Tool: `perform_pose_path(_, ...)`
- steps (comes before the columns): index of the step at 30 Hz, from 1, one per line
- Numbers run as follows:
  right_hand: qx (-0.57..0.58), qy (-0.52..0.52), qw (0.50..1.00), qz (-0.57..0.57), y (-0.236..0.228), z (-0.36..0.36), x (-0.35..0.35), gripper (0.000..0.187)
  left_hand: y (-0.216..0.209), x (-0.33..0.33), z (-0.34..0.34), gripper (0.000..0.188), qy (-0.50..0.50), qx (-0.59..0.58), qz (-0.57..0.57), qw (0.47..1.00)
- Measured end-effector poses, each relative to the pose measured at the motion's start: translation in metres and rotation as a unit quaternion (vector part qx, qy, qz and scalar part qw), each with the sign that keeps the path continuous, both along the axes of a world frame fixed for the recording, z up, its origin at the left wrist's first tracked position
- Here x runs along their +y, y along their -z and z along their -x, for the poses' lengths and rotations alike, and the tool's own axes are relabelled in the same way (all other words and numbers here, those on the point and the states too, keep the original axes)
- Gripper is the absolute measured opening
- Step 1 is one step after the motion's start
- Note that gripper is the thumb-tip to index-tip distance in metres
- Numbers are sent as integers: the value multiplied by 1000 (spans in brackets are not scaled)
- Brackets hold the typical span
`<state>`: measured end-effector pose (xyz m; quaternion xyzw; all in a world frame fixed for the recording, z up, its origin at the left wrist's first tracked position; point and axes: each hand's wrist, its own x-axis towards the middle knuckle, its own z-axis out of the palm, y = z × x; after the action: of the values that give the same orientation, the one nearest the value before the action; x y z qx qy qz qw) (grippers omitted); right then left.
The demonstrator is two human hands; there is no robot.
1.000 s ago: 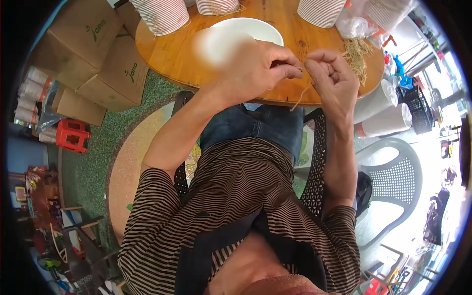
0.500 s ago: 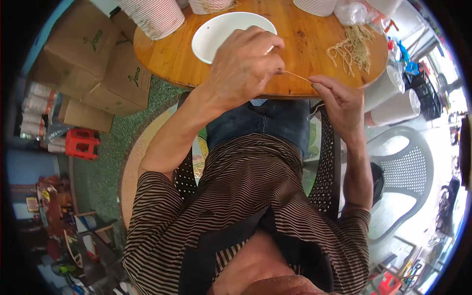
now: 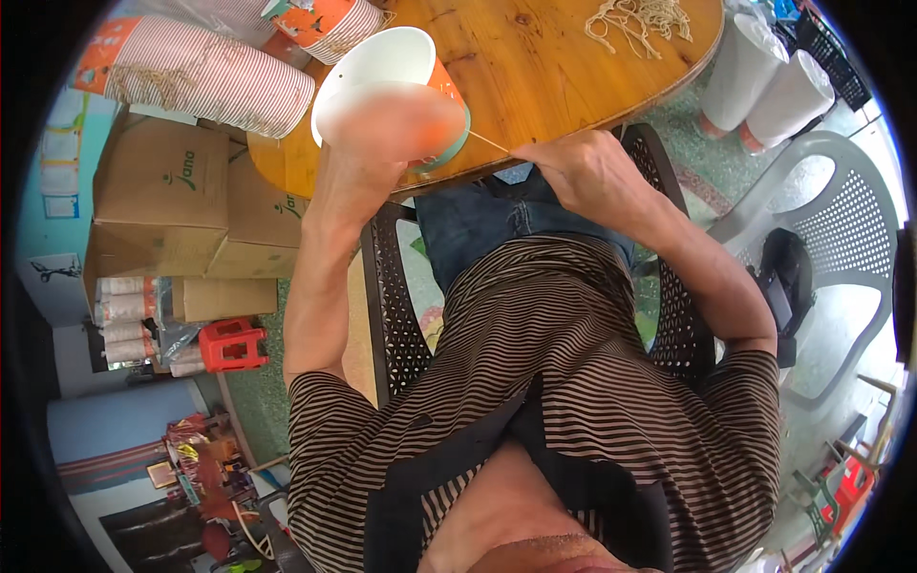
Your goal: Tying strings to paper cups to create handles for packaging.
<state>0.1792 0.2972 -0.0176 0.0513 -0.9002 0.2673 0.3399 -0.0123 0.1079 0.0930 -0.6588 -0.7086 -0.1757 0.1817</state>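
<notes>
A white paper bucket (image 3: 375, 59) with an orange and teal printed side tilts at the table's near edge, its open mouth facing up and left. My left hand (image 3: 390, 124) is over its near side; the fingers are smeared, so their grip does not show. From the bucket's right side a thin tan cord (image 3: 489, 142) runs taut to my right hand (image 3: 583, 172), whose thumb and fingers pinch its end. A loose heap of similar cords (image 3: 645, 24) lies on the table farther back to the right.
Stacks of nested paper buckets (image 3: 215, 76) lie on the wooden table's (image 3: 535, 81) left side. Cardboard boxes (image 3: 158, 186) and a red stool (image 3: 232, 344) are at left. White wrapped rolls (image 3: 788, 100) and a grey plastic chair (image 3: 836, 220) stand at right.
The bucket has tilted, showing its printed side, and my left hand has moved left onto it. The cord, stretched between my hands before, now runs from the bucket to my right hand. The view has turned.
</notes>
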Motion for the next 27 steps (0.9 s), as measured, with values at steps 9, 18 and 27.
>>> perform_pose_path(9, -9, -2, 1000, -9, 25, 13, -16, 42, 6, -3, -17, 31, -68, -322, -33, 944)
perform_pose_path(18, 14, -58, 998, 33, 36, 27, -15, 44, 7, -5, -17, 18, -94, -142, -42, 984)
perform_pose_path(27, -69, -291, 793, 530, 19, -9, 53, 28, -5, -58, 34, 22, -146, -280, -16, 949)
